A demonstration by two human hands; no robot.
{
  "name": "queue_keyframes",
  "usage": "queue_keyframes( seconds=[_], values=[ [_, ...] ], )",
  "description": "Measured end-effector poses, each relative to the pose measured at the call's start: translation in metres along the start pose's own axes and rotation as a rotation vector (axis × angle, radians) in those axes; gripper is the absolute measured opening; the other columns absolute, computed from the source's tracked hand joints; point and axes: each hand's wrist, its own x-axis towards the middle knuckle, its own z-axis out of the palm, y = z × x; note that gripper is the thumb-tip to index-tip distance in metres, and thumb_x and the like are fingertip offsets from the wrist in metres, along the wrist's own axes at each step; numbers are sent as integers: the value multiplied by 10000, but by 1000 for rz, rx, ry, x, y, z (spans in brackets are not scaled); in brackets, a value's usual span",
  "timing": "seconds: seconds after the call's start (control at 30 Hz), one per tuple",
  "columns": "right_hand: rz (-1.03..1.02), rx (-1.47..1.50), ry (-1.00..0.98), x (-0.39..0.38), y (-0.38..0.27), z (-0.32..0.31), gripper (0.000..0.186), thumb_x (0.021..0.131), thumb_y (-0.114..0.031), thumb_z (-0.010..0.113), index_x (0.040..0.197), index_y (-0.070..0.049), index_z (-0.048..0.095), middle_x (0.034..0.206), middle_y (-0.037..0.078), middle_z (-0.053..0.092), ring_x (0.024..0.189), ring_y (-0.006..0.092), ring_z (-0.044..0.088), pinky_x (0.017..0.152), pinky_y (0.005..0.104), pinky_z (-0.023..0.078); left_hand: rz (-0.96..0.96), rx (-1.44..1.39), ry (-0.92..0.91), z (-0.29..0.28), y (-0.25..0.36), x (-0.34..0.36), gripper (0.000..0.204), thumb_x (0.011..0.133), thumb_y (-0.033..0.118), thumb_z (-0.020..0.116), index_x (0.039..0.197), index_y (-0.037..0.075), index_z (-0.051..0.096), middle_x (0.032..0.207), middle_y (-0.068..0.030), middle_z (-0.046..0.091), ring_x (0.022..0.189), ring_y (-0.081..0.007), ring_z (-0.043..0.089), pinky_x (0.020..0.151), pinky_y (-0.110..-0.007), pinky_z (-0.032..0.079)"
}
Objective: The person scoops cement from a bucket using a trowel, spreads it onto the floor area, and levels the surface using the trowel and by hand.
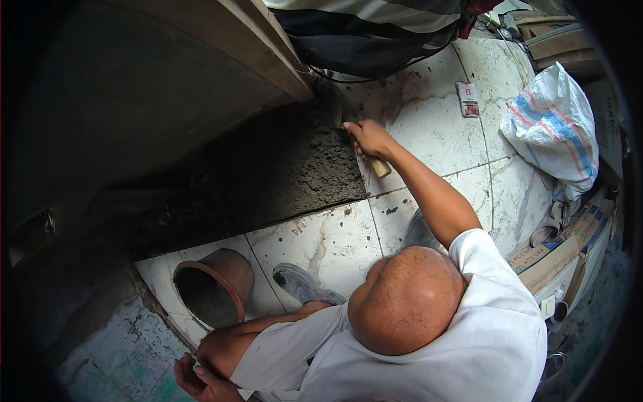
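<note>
In my right hand [370, 139] is a trowel, gripped by its wooden handle [380, 167]; the handle's rounded end sticks out below my fist. Its blade lies in shadow at the edge of a patch of wet grey mortar [328, 171] and is hard to make out. The mortar borders pale floor tiles [315, 234], and its left part runs into darkness. At the lower left my left hand [201, 383] hangs beside my bent left knee, loosely curled, thumb apart from the fingers, with nothing visible in it.
A brown bucket [242, 271] leans tipped near my left foot. A wooden frame [264, 43] rises beside the mortar, and dark fabric [362, 53] hangs at the top. Rightward lie a small pack [469, 100], a white woven sack [552, 130] and cardboard-covered boards [566, 241].
</note>
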Motion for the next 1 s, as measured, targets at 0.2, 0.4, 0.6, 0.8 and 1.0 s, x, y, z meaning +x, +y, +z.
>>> queue_keyframes(
  seconds=[0.2, 0.4, 0.6, 0.8, 1.0],
  values=[
    [40, 10, -9, -25, 2, 0, 457, 966, -386, 537, 966, 71, 544, 648, 40, 528, 486, 129, 521, 450, 288, 449, -53, -76, 15, 2, -3, -3, 387, 934, 210, 630, 1189, -54, 507, 1005, -191, 640, 849, -249, 604, 702, -352, 564],
    [-4, -276, -105, -58, 14, 10, 518, 959, -437, 528, 900, 73, 594, 687, 150, 614, 550, 233, 614, 579, 381, 505, -76, -59, 4, 0, -3, -1, 404, 933, 228, 633, 1204, -43, 504, 1017, -195, 645, 868, -264, 612, 715, -359, 563],
    [36, -185, -117, -71, 10, 18, 485, 965, -438, 516, 907, 39, 582, 697, 114, 593, 555, 192, 610, 508, 350, 493, -74, -97, 19, 3, -2, 2, 422, 934, 227, 633, 1192, -78, 494, 1003, -202, 649, 853, -271, 623, 719, -357, 560],
    [236, 427, -261, -48, 19, 49, 405, 984, -471, 463, 877, -81, 484, 655, -10, 491, 497, 90, 485, 438, 262, 462, -46, -60, 12, 3, -4, 2, 421, 933, 233, 635, 1182, -81, 503, 995, -202, 648, 828, -269, 621, 697, -356, 560],
    [217, 472, -290, -65, 12, 59, 405, 990, -470, 447, 886, -81, 487, 662, -3, 487, 501, 99, 482, 446, 269, 470, -63, -67, 44, 0, -5, -3, 412, 932, 230, 636, 1179, -75, 510, 992, -200, 648, 819, -268, 619, 687, -355, 563]
  ],
)
